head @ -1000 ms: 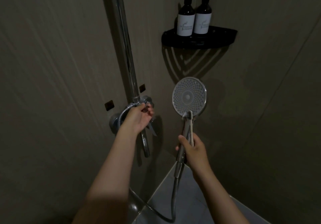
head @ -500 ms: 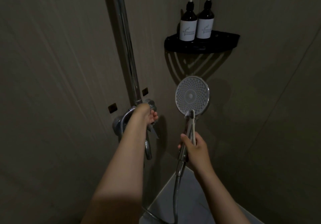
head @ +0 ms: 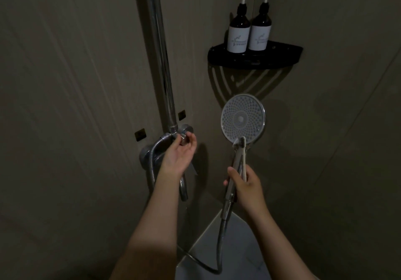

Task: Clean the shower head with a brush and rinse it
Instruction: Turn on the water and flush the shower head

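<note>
A round chrome shower head (head: 243, 118) faces me with its nozzle plate upright, in front of the corner wall. My right hand (head: 246, 184) grips its handle together with a pale toothbrush (head: 240, 149), whose bristles rest against the lower rim of the head. My left hand (head: 179, 154) reaches the wall-mounted chrome mixer valve (head: 184, 135), thumb and fingers pinching its small knob. No water shows at the nozzles.
A chrome riser pipe (head: 161, 58) runs up from the valve. The metal hose (head: 219, 249) loops down from the handle toward the pale floor. A black corner shelf (head: 253, 59) above carries two dark pump bottles (head: 248, 32). A chrome spout (head: 183, 189) hangs under the valve.
My left hand has turned palm-up on the valve knob, fingers now pinching it. The shower head and brush have stayed almost still in my right hand.
</note>
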The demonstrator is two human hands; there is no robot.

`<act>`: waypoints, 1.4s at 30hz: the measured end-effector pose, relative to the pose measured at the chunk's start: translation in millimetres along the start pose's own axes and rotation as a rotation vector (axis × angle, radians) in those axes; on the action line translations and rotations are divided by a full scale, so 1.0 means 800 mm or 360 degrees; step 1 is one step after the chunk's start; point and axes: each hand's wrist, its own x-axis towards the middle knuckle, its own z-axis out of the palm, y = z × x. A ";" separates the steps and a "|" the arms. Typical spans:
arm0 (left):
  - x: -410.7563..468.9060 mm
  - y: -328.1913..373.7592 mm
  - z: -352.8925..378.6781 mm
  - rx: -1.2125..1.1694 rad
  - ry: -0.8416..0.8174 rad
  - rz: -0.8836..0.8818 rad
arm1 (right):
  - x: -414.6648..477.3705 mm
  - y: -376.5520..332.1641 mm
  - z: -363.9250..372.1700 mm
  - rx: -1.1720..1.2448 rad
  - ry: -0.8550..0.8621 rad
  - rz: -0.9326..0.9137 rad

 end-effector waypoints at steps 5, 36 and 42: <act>0.008 0.011 0.004 0.0557 0.0139 -0.0036 | 0.005 0.001 -0.001 0.0011 0.0019 0.0005; -0.019 -0.003 -0.006 -0.0243 -0.0059 0.0001 | 0.011 -0.009 -0.008 -0.0050 -0.0017 0.0049; -0.016 0.008 0.003 0.0061 0.0117 -0.0019 | 0.015 -0.009 -0.006 -0.0006 0.0025 0.0059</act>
